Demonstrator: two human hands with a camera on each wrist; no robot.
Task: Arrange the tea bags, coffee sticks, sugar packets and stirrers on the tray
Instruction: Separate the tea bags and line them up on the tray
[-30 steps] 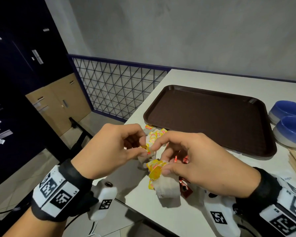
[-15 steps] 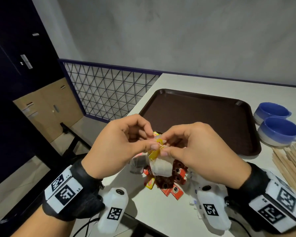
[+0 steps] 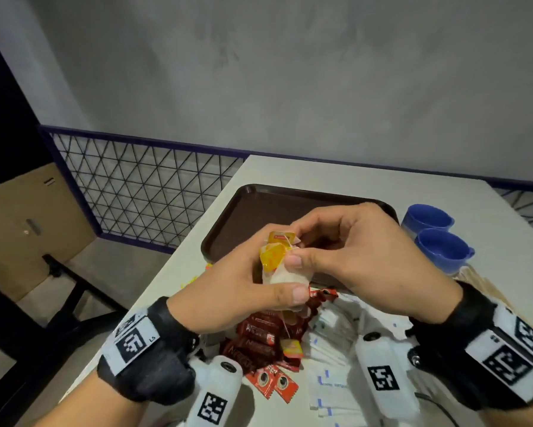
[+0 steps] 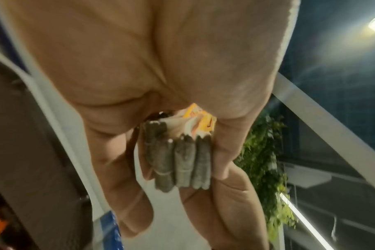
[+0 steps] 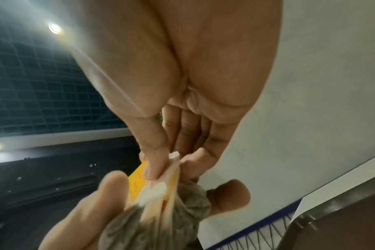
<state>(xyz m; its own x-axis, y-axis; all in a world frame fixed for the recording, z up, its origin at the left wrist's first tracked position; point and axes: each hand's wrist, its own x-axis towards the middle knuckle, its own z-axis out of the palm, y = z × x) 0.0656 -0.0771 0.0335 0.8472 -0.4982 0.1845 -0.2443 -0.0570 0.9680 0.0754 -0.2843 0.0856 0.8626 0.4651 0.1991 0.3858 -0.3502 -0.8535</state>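
Both hands are working one small bundle of tea bags (image 3: pixel 285 277): the left hand (image 3: pixel 228 291) is wrapped around the bags, thumb pressed across the front, while the right hand (image 3: pixel 360 257) pinches the yellow tags (image 3: pixel 274 255) at the top. A second ago that bundle was low over the pile; now it's lifted and squared up at the near edge of the tray (image 3: pixel 256 208), so placing looks close. The left wrist view shows three bags stacked side by side, which the head view hides. Coffee sticks (image 3: pixel 256 343) and sugar packets (image 3: pixel 333 377) wait on the table below, blue cups (image 3: pixel 437 238) far right.
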